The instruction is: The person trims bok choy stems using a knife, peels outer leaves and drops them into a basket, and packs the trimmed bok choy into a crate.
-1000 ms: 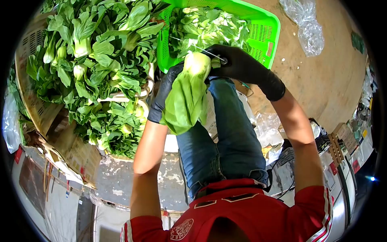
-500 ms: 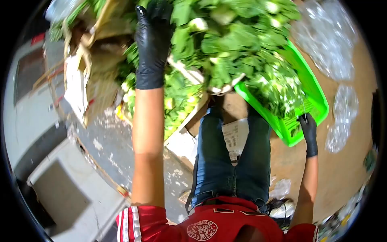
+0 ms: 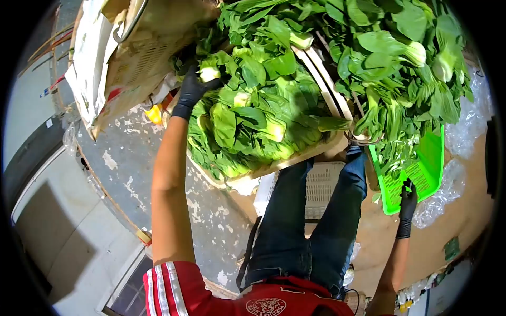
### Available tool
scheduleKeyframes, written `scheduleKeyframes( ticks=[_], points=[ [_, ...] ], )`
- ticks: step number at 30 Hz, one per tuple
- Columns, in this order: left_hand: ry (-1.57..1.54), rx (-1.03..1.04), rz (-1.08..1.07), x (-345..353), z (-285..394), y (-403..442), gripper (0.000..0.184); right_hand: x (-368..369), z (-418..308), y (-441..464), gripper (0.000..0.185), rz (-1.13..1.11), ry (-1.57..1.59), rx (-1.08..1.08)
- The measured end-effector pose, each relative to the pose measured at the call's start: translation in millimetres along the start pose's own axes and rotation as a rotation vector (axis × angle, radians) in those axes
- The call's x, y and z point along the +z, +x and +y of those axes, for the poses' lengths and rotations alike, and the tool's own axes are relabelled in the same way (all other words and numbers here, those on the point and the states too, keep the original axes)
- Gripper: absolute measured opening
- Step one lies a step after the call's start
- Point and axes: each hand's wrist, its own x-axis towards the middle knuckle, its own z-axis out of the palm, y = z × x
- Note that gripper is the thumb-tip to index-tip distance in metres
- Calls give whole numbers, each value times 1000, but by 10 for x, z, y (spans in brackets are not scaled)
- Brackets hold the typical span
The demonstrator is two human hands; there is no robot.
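Note:
My left hand (image 3: 193, 90), in a black glove, is at the left end of a crate (image 3: 226, 184) full of bok choy. Its thumb and fingers are around the pale base of one bok choy (image 3: 210, 73). My right hand (image 3: 407, 203), also black-gloved, is at the near edge of a bright green plastic basket (image 3: 390, 206). Its fingers are bunched together, and what they hold, if anything, I cannot make out. Loose green leaves (image 3: 392, 158) lie in the basket. A large heap of bok choy (image 3: 390, 47) rises behind it.
A cardboard-and-paper-lined container (image 3: 142, 63) with a metal hook stands at the upper left. Clear plastic bags (image 3: 448, 189) lie right of the basket. A white perforated crate (image 3: 324, 184) is between my legs. Something yellow (image 3: 154, 114) is on the worn grey floor (image 3: 137, 158).
My left hand has come down from the upper middle to the crate's left end, around a bok choy. My view has shifted; the right hand stays near the basket's edge.

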Motion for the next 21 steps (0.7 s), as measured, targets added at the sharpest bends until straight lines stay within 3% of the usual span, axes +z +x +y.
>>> scheduleKeyframes(
  ticks=[1,2,5,6,7,8,10,12,15,16,18,19,20,21],
  points=[
    [164,179,64,167,-207,28,74,126,-196,-60,35,-30,26,3],
    [232,218,167,169,-9,-61,71,225,-377,-138,36,-61,53,9],
    [46,-63,195,-62,385,-299,59,650,-1401,-346,40,-96,-81,-256],
    [-106,-17,223,-158,525,-377,55,786,-1930,-431,41,-130,-78,-315],
    [-120,25,208,-260,651,-481,55,952,-2207,-458,43,-166,42,-365],
    [-133,69,191,-368,800,-602,56,1023,-2742,-479,47,-245,102,-590],
    [-228,211,71,-688,1470,-866,64,1157,-3513,-593,60,-481,355,-540],
    [-330,316,-59,-852,2121,-1069,71,1178,-3918,-576,74,-538,276,-876],
    [-750,216,-44,-516,2847,-1308,78,1021,-3897,-581,76,-515,550,-859],
    [-869,215,-69,-369,2997,-1344,79,857,-3753,-569,74,-292,480,-960],
    [-412,492,-134,-74,3285,-1340,80,557,-3358,-604,70,-354,579,-531],
    [-466,487,-191,194,3401,-1382,81,509,-3139,-575,63,-364,806,-403],
    [-516,480,-252,459,3545,-1453,82,380,-2946,-563,59,-327,718,-390],
    [-836,289,-423,573,3808,-1579,82,250,-2754,-563,55,-296,634,-370]
  ],
)
